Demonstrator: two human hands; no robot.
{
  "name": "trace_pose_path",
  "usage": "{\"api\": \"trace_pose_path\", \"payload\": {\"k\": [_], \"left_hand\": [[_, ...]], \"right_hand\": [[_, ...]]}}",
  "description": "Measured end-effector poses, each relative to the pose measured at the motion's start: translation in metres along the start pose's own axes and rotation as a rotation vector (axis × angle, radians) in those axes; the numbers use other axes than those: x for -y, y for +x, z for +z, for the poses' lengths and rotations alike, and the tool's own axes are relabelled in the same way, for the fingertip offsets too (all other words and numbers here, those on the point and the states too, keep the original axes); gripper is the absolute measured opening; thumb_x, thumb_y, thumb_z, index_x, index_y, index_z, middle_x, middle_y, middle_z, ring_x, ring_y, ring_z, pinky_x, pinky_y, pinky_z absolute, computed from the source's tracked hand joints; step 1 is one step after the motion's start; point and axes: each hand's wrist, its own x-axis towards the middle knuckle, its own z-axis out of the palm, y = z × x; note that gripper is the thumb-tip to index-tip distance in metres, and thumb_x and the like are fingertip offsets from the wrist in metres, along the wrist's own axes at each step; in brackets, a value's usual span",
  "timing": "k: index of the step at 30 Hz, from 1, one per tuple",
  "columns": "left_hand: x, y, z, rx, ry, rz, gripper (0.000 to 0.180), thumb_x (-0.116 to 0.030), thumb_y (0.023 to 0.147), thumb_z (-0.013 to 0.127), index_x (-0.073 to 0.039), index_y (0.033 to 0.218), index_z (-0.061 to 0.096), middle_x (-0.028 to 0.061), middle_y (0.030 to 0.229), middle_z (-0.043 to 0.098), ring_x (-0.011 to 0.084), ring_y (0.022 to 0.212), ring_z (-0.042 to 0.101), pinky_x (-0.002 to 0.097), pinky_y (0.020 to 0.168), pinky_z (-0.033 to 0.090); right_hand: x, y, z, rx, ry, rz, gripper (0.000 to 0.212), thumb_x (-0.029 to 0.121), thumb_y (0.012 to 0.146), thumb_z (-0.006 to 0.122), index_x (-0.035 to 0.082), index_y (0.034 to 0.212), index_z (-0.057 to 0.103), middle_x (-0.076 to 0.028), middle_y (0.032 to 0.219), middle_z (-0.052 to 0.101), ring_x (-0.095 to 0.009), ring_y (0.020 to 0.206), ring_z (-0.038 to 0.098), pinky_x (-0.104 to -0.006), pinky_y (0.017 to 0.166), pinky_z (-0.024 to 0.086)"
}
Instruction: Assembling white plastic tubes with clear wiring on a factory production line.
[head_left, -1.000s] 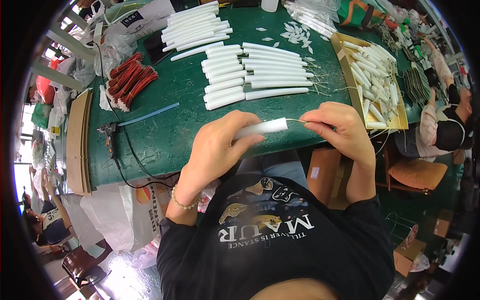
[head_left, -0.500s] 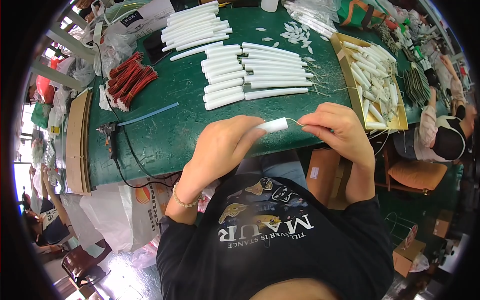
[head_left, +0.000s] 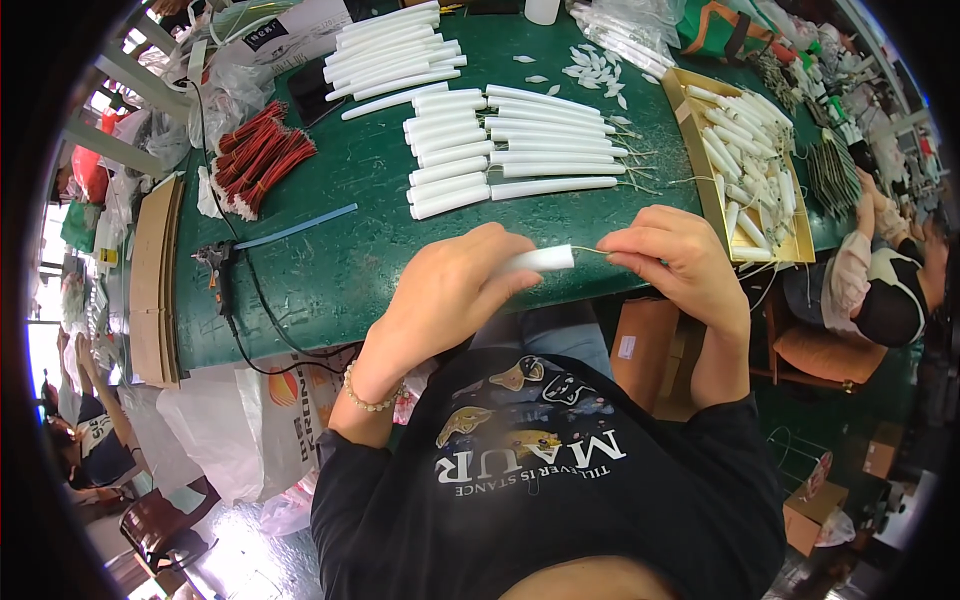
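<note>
My left hand is closed around a short white tube, held above the near edge of the green table. Part of the tube is hidden inside the fingers. From its right end runs a thin pale wire, nearly straight, and my right hand pinches its other end between thumb and fingertips. Just beyond lie rows of long white candle-like sticks with wires trailing on their right, beside a column of shorter white tubes.
On the right sits a yellow cardboard tray of white tubes. To the left are red wire bundles, a glue gun with a black cord, and a blue stick. Small white flame-shaped pieces lie farther back. Other people work on both sides.
The tube has shifted slightly left and turned closer to level. The wire between my hands is straighter than before. My left fingers have shifted a little on the tube.
</note>
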Motion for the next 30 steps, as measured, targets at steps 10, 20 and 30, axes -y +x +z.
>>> {"api": "trace_pose_path", "payload": {"k": [10, 20, 30], "left_hand": [[-0.002, 0.002, 0.0, 0.026, -0.005, -0.023, 0.018, -0.017, 0.079, 0.059, -0.004, 0.09, 0.057, 0.0113, 0.073, 0.057, 0.0287, 0.065, 0.055, 0.0351, 0.056, 0.042], [-0.004, 0.008, 0.005, 0.066, 0.05, 0.06, 0.019, -0.016, 0.077, 0.061, -0.003, 0.089, 0.055, 0.0107, 0.074, 0.058, 0.0295, 0.068, 0.057, 0.0333, 0.058, 0.043], [-0.01, 0.012, 0.004, 0.113, 0.035, 0.007, 0.019, -0.018, 0.08, 0.058, -0.005, 0.092, 0.053, 0.0115, 0.073, 0.058, 0.0307, 0.066, 0.056, 0.0355, 0.057, 0.042]], "right_hand": [[0.0, -0.001, -0.004, 0.027, -0.01, -0.029, 0.016, 0.005, 0.068, 0.064, 0.006, 0.084, 0.063, -0.004, 0.067, 0.052, -0.02, 0.064, 0.052, -0.0298, 0.054, 0.04], [-0.001, -0.003, -0.003, 0.032, -0.027, -0.01, 0.016, 0.005, 0.068, 0.064, 0.007, 0.084, 0.064, -0.004, 0.068, 0.051, -0.02, 0.065, 0.052, -0.03, 0.055, 0.04], [-0.002, -0.005, -0.004, 0.047, -0.08, -0.009, 0.015, 0.005, 0.069, 0.063, 0.008, 0.083, 0.063, -0.004, 0.069, 0.05, -0.021, 0.067, 0.051, -0.0304, 0.055, 0.04]]}}
